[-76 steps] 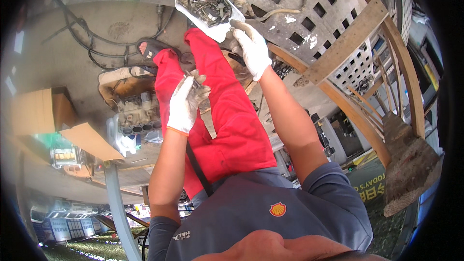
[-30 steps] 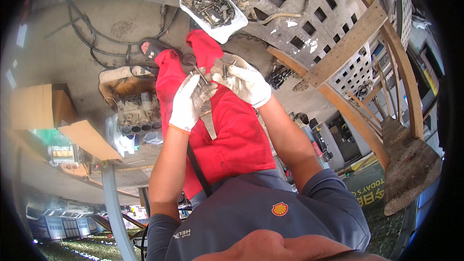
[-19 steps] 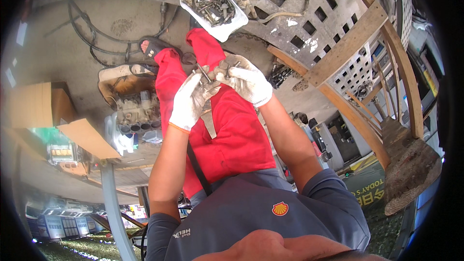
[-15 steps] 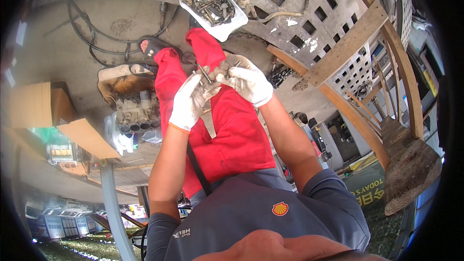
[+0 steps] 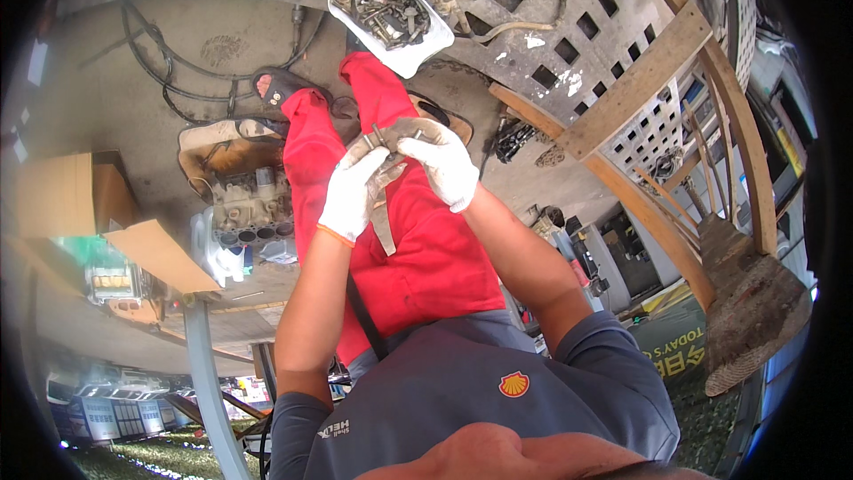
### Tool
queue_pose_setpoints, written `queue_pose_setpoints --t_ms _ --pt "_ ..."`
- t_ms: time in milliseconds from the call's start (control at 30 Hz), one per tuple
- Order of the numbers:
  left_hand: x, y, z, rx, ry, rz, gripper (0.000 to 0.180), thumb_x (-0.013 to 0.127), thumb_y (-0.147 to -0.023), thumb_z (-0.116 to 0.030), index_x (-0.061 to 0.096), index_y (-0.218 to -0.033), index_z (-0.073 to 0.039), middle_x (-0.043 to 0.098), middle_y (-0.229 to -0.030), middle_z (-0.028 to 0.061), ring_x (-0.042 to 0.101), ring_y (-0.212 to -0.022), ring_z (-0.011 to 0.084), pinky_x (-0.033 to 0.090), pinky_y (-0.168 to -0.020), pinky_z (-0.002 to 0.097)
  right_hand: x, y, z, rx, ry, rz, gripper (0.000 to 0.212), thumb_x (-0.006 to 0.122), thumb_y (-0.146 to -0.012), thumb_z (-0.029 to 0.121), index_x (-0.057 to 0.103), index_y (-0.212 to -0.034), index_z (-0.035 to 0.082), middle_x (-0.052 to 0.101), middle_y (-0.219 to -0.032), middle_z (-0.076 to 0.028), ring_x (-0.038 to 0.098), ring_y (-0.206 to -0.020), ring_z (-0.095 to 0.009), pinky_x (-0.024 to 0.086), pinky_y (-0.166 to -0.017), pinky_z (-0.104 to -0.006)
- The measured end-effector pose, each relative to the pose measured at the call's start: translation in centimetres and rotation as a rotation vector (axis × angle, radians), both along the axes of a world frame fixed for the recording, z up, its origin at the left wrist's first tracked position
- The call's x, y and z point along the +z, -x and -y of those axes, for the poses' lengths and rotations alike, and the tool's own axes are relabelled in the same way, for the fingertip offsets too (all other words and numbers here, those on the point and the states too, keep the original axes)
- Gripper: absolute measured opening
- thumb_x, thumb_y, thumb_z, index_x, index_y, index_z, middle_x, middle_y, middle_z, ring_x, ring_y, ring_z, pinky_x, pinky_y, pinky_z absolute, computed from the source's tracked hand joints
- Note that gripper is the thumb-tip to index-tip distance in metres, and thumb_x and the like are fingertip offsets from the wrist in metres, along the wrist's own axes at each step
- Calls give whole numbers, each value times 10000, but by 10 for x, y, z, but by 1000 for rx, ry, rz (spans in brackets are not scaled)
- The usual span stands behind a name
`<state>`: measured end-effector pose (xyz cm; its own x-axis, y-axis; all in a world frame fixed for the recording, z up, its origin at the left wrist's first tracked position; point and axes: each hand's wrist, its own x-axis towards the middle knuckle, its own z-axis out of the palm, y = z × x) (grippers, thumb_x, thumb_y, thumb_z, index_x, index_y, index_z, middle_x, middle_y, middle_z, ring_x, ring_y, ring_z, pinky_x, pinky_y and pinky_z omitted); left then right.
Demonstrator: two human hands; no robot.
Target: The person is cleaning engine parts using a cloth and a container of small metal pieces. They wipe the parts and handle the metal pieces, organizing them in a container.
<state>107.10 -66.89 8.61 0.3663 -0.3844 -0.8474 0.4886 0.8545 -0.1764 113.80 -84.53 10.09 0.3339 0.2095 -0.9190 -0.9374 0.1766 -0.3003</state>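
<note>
White work gloves cover my hands, which are raised over my red trouser legs. Between them is a grimy grey-brown metal engine part (image 5: 412, 128) with thin metal studs standing out of it. My left hand (image 5: 354, 188) pinches its left side, thumb beside one of the studs. On the other side, my right hand (image 5: 444, 165) grips the part with thumb and fingers. The gloves hide much of its shape.
A white tub (image 5: 428, 55) full of bolts stands ahead on a metal plate with square holes. An engine block (image 5: 253, 213) lies to the left, near an open cardboard box (image 5: 58, 196). A wooden chair (image 5: 635, 80) stands at the right, and black hoses (image 5: 178, 71) cross the floor.
My right hand has come slightly left and toward me. The metal part has turned in my grip, showing a different side. Both hands have stayed on it.
</note>
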Motion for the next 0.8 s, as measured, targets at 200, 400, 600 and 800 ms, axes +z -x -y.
queue_pose_setpoints --t_ms 200,400,600,800 --pt "4 13 15 52 -14 -62 358 567 -1063 -102 590 -1415 -39 699 -1286 106 694 -1166 257 558 -1036 440 8 13 -21 208 137 76 358 620 -1026 59 643 -1378 -9 718 -1286 -108 670 -1178 -186 516 -1044 -328" --pt "0 33 27 -5 -27 -35 464 547 -1061 -82 480 -1515 -23 630 -1386 108 644 -1258 266 510 -1094 431 14 29 -29 383 210 218 480 493 -1092 201 500 -1548 50 509 -1585 -186 446 -1506 -292 339 -1241 -386" --pt "7 24 27 -61 -107 -18 420 598 -1045 -62 531 -1456 -5 662 -1308 96 671 -1182 215 542 -1045 384 12 24 -29 746 283 411 526 423 -1109 305 483 -1567 54 372 -1653 -263 305 -1563 -425 265 -1281 -451" --pt "-5 49 28 -26 -74 18 449 586 -1052 -76 506 -1493 -52 654 -1338 77 672 -1196 226 567 -1009 375 14 23 -29 851 261 383 508 461 -1101 328 521 -1532 66 427 -1618 -250 385 -1527 -386 315 -1256 -430"
